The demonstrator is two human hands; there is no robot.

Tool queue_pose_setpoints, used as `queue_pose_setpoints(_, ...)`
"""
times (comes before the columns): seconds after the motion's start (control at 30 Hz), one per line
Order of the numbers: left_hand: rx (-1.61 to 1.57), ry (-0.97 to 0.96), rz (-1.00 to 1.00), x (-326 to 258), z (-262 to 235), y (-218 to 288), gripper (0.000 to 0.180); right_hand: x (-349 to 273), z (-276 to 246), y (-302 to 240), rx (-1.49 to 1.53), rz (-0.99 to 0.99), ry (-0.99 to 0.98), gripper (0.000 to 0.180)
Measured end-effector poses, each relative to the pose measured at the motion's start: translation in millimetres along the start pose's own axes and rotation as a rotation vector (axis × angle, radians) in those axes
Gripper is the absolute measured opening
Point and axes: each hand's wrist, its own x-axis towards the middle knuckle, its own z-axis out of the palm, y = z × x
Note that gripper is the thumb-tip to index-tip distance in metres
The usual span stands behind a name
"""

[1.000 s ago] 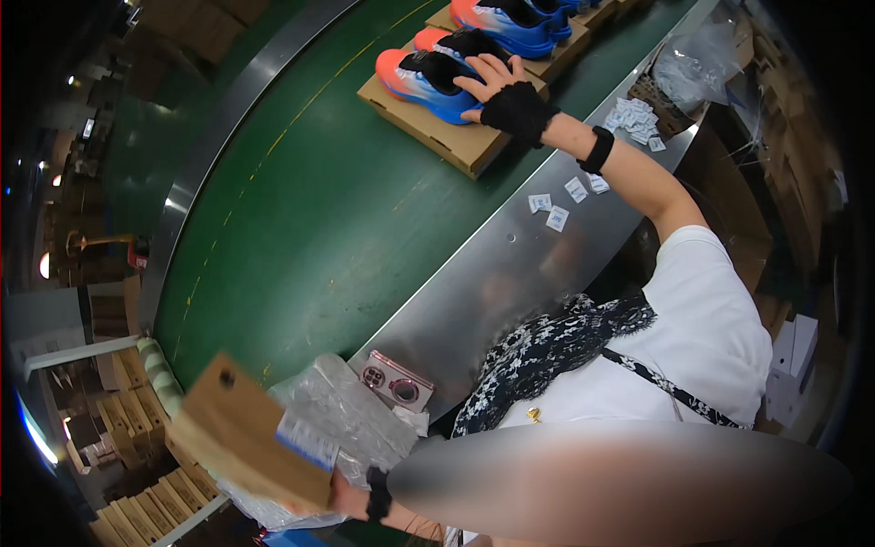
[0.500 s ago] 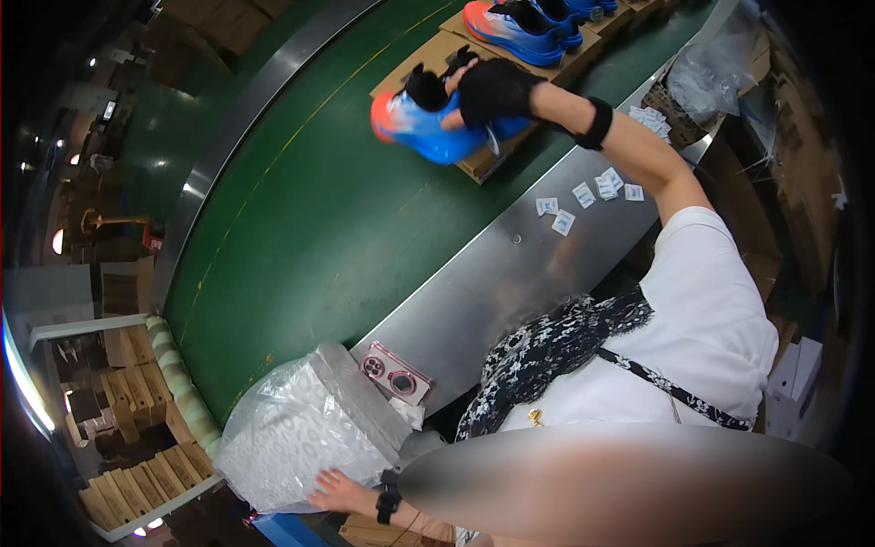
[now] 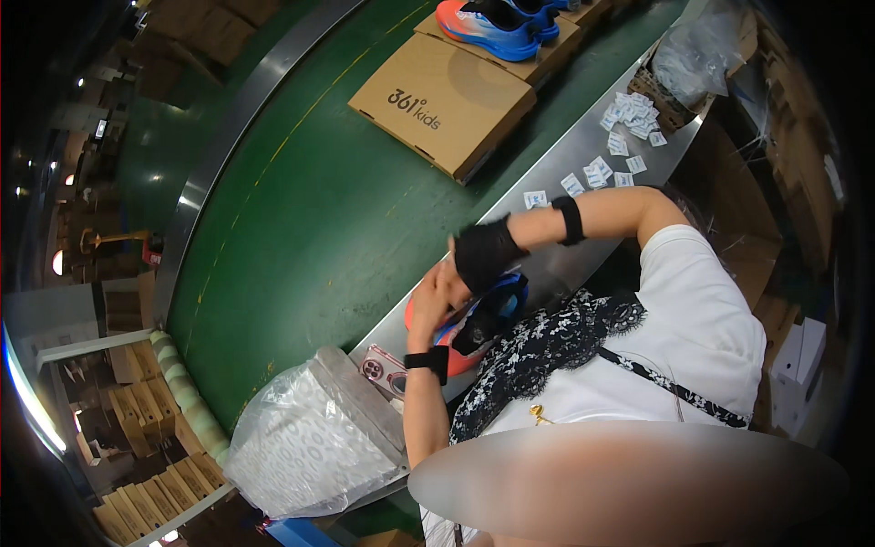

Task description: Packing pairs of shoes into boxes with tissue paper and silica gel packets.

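Observation:
A pair of blue and orange-red sneakers (image 3: 463, 359) with dark openings is on the metal ledge, close against my body. My left hand (image 3: 432, 299), bare with a black band at the wrist, is closed over the toe end of the sneakers. My right hand (image 3: 485, 257), in a black fingerless glove, meets it there and grips the same pair from above. The fingers of both hands overlap, so parts of the grip are hidden. Beyond them, a closed brown shoebox (image 3: 442, 105) lies on the green belt (image 3: 301, 228).
More blue and orange sneakers (image 3: 492, 29) stand on boxes farther up the belt. Small white packets (image 3: 629, 114) are scattered on the metal ledge (image 3: 565, 260), near a carton with clear plastic (image 3: 697, 59). A pink phone (image 3: 383, 369) and a plastic-wrapped stack (image 3: 310, 438) are at the left.
My right hand has carried the sneakers from the shoebox toward my body, baring the lid. My left hand has come up from the plastic-wrapped stack to the sneakers.

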Motion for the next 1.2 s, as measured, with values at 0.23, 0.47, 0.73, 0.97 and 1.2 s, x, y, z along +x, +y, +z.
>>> queue_pose_setpoints(0.23,-0.027,-0.063,-0.078,-1,2,23,0.046,12,-16,98,-0.67,0.719,0.673,0.024)
queue_pose_setpoints(0.47,0.082,0.363,0.231,16,2,11,0.045,33,-43,39,-0.599,0.544,0.632,0.02)
queue_pose_setpoints(0.73,0.587,0.213,0.088,19,-32,-15,0.038,-40,-178,-14,0.59,0.204,1.15,0.034)
queue_pose_setpoints(0.97,0.618,0.107,-0.006,10,-41,-42,0.032,-161,-15,132,0.124,0.968,1.543,0.039)
queue_pose_setpoints(1.2,0.446,0.142,0.097,23,-17,-16,0.031,-134,84,36,-0.368,1.049,0.663,0.034)
